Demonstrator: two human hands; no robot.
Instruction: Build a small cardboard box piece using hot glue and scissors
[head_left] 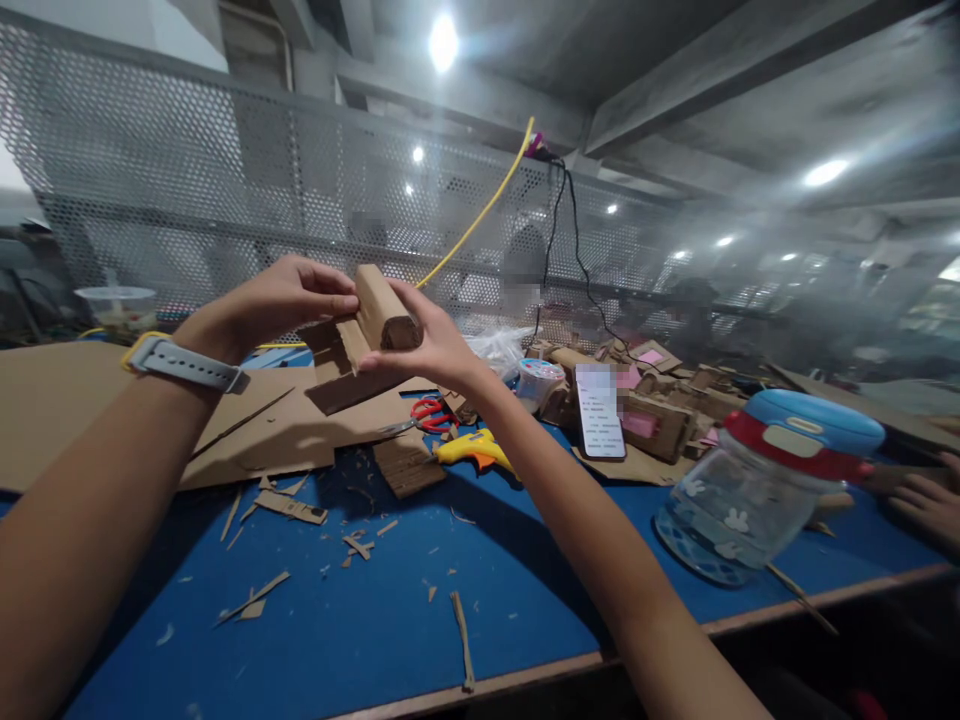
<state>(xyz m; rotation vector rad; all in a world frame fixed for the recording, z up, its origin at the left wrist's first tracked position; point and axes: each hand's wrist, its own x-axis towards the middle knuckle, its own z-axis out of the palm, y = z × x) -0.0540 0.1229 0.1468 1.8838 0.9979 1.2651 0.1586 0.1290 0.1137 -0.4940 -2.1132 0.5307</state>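
Above the blue table, both my hands grip a brown cardboard piece (386, 310) with a rolled, rounded part on top and a flat panel below. My left hand (300, 298) pinches its left side with thumb and fingertips. Around the right side wraps my right hand (431, 340), its thumb under the rolled end. Some fingers of that hand are hidden behind the cardboard. Below lie red-handled scissors (431, 414), a yellow glue gun (476, 450) and a corrugated cardboard scrap (409, 465).
A clear bottle with a blue lid (757, 490) stands at right, near another person's hand (930, 500). A phone (600, 410) leans against cardboard constructions (667, 425). Large cardboard sheets (67, 410) lie at left. Scraps (292, 507) litter the table (360, 640). A perforated metal screen (225, 170) rises behind.
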